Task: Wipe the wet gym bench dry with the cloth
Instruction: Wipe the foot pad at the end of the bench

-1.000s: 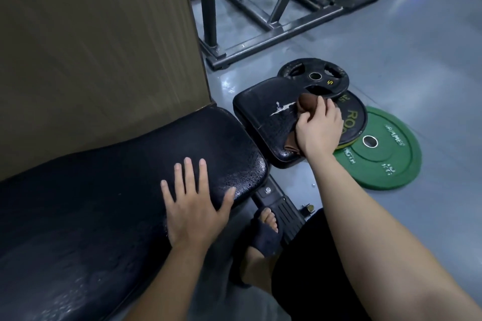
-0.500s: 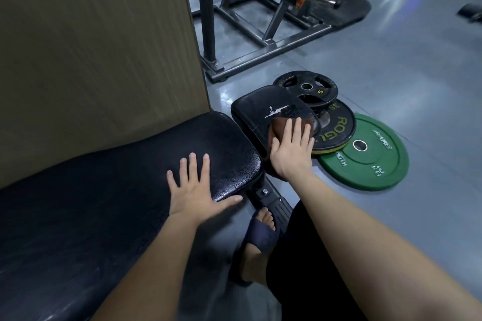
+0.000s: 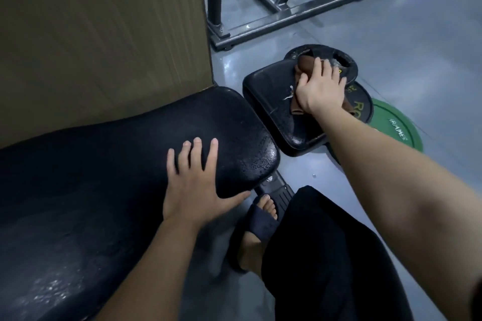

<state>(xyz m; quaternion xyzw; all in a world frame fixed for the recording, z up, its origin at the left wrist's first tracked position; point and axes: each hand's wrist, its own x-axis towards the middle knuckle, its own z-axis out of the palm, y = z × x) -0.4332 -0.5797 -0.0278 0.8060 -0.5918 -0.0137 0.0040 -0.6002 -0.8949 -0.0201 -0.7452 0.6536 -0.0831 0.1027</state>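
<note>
The black gym bench has a long pad point(image 3: 104, 177) with water drops glinting near its right end and lower left, and a smaller seat pad point(image 3: 268, 96) beyond it with a torn white patch. My left hand point(image 3: 198, 180) rests flat on the long pad, fingers spread, thumb over the front edge. My right hand point(image 3: 319, 86) presses a brown cloth point(image 3: 305, 65) flat against the far right part of the seat pad. Most of the cloth is hidden under the palm.
A tan wooden panel point(image 3: 99, 34) rises behind the bench. Black weight plates point(image 3: 347, 70) and a green plate point(image 3: 396, 128) lie on the grey floor right of the seat pad. A steel rack frame point(image 3: 260, 26) stands beyond. My sandalled foot point(image 3: 260, 224) is beside the bench rail.
My right hand slid the cloth from the near left of the seat pad to its far right part. The left hand stayed flat on the long pad. The camera tilted down.
</note>
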